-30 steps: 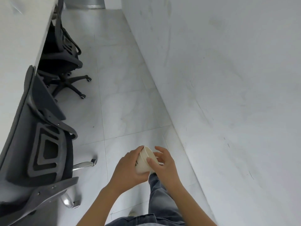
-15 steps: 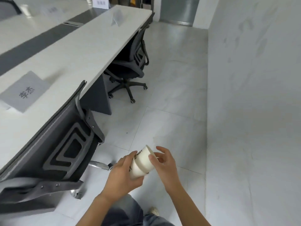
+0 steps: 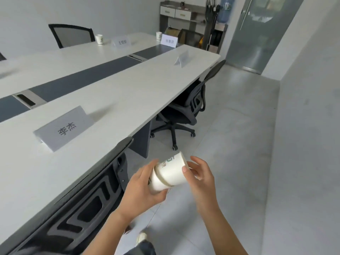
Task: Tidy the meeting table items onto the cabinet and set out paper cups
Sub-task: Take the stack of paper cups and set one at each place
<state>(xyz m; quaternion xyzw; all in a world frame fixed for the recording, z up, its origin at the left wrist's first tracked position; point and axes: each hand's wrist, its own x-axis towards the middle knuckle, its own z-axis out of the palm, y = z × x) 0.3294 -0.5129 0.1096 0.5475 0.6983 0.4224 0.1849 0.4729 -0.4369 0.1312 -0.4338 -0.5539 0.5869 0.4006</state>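
A short stack of white paper cups (image 3: 169, 173) lies tilted sideways in your hands, above the floor just right of the long white meeting table (image 3: 110, 100). Your left hand (image 3: 143, 188) wraps around its near end. Your right hand (image 3: 200, 177) pinches the far cup between thumb and fingers. A black mesh office chair (image 3: 88, 199) sits near left.

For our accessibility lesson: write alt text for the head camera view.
A person's left hand and right hand hold a nested stack of paper cups on its side, beside a long white meeting table. Name cards and two more paper cups stand on the table; black office chairs are pushed up to its edge.
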